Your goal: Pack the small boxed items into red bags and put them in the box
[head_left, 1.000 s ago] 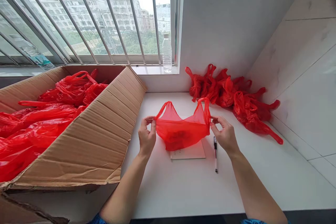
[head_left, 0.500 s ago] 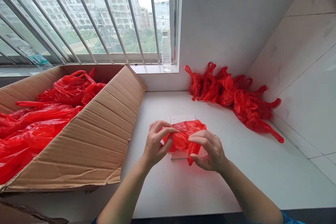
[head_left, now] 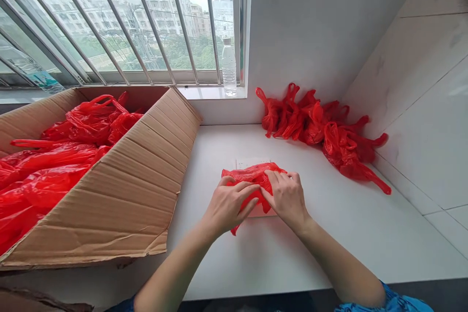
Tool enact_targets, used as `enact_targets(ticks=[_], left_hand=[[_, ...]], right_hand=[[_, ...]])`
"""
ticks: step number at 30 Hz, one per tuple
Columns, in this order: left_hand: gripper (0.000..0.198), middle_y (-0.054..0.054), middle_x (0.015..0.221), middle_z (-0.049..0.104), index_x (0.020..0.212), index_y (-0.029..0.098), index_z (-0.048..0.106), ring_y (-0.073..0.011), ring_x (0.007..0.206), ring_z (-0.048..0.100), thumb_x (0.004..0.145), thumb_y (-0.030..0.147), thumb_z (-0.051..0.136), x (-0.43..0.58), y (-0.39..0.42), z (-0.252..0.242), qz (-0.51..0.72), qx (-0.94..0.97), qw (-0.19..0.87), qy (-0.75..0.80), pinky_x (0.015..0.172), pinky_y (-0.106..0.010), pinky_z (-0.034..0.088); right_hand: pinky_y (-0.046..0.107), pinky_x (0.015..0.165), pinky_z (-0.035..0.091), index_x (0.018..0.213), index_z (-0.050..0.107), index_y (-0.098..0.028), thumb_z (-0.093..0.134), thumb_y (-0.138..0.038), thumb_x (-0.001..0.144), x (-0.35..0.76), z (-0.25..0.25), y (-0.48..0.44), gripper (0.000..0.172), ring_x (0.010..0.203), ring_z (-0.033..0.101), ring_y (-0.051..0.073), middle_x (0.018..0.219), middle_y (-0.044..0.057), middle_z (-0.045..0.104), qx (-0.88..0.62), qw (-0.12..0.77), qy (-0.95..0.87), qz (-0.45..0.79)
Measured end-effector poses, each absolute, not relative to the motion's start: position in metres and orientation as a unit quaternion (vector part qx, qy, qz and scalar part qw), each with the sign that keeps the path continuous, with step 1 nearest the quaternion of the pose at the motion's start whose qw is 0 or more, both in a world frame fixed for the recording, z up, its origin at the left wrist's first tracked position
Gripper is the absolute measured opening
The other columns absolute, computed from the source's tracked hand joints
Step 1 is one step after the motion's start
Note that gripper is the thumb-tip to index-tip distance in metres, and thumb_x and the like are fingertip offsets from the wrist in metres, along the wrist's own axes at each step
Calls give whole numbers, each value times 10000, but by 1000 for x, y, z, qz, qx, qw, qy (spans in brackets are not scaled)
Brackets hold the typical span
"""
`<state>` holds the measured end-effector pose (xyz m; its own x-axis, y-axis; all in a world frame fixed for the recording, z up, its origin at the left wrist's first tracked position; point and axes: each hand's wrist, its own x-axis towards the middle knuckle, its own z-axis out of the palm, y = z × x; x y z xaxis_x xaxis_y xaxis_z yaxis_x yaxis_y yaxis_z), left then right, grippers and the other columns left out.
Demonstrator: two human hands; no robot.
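A crumpled red plastic bag (head_left: 252,172) lies bunched in front of me, over a flat whitish square piece (head_left: 252,162) that shows only at its edges. My left hand (head_left: 231,203) is on the bag's near left part, fingers bent over the film and thumb below. From the right, my right hand (head_left: 287,195) grips the bag, its fingertips curled into the folds. The two hands nearly meet at the bag's middle. A tip of red film hangs out below my left hand.
On the left stands an open cardboard box (head_left: 146,175) filled with red plastic bags (head_left: 73,148). Tied-looking red bags (head_left: 318,126) lie in a row against the back wall and right corner. A clear bottle (head_left: 229,69) stands on the sill by the barred window.
My hands have come closer together, and the right one has turned palm down over the bag. The bag is more bunched, with a tip now sticking out below my left hand.
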<state>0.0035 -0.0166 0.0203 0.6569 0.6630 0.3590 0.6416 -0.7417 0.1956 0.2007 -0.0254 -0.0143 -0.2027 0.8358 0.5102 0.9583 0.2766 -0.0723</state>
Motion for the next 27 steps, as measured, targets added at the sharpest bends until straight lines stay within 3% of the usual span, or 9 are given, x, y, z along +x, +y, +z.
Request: enact_targets(ticks=[2, 5, 8, 11, 14, 17, 19, 22, 27], left_hand=[[360, -25, 1229, 689, 1336, 286, 553, -157, 717, 639, 992, 355, 472, 9, -14, 13, 192, 902, -16, 385, 967, -413, 365], [372, -32, 1067, 732, 1354, 266, 548, -156, 671, 625, 996, 339, 480, 11, -11, 7, 175, 884, -54, 430, 996, -427, 340], [260, -7, 818, 727, 1147, 254, 665, -167, 677, 609, 1008, 318, 454, 9, -9, 9, 180, 868, -75, 457, 1005, -429, 324], [290, 18, 603, 653, 888, 249, 688, -171, 653, 579, 1013, 272, 427, 4, -6, 11, 163, 857, -79, 482, 1008, -438, 310], [120, 6, 596, 631, 917, 235, 668, -206, 699, 582, 933, 321, 586, 1, -5, 9, 99, 851, -79, 510, 1012, -463, 307], [437, -51, 772, 676, 1129, 177, 620, -263, 833, 607, 775, 382, 772, -2, -5, 3, 44, 843, -67, 532, 1019, -473, 311], [647, -93, 915, 687, 1248, 141, 555, -281, 902, 611, 711, 382, 823, -3, -5, 1, 28, 841, -47, 538, 1017, -465, 314], [748, -110, 1014, 681, 1284, 141, 514, -274, 904, 616, 678, 435, 837, -6, -3, 1, 26, 847, 2, 531, 990, -451, 321], [401, -32, 786, 694, 1072, 208, 593, -216, 732, 611, 936, 572, 492, -5, 2, 3, 81, 848, 34, 522, 950, -445, 306]], right_hand=[[389, 859, 316, 1343, 518, -125, 580, -345, 947, 200, -17, -24, 457, 809, 626, 217, 1080, 126, 699, -598, 216, -761, -133], [390, 803, 320, 1441, 435, -124, 554, -409, 960, 201, -22, -21, 572, 801, 629, 217, 1336, 188, 599, -621, 189, -750, -132], [393, 778, 308, 1335, 556, -141, 413, -501, 1010, 203, -23, -19, 505, 713, 611, 210, 1013, 125, 728, -647, 171, -737, -97], [408, 788, 302, 1137, 673, -171, 408, -534, 1004, 204, -21, -20, 469, 702, 591, 227, 706, 60, 680, -664, 139, -730, -80], [416, 797, 320, 1311, 594, -177, 663, -472, 883, 204, -21, -22, 524, 840, 588, 269, 967, 118, 707, -658, 101, -738, -107], [418, 815, 349, 1493, 406, -180, 816, -409, 741, 206, -25, -24, 886, 984, 559, 300, 1326, 172, 587, -646, 90, -749, -120], [417, 821, 363, 1518, 362, -182, 836, -402, 710, 209, -27, -25, 962, 1008, 551, 297, 1392, 167, 542, -632, 95, -761, -109], [422, 837, 365, 1496, 398, -186, 809, -407, 743, 216, -24, -24, 885, 985, 559, 289, 1276, 144, 630, -603, 122, -782, -94], [422, 871, 350, 1207, 635, -205, 538, -383, 981, 214, -9, -25, 304, 927, 583, 240, 1096, 95, 707, -583, 298, -748, -112]])
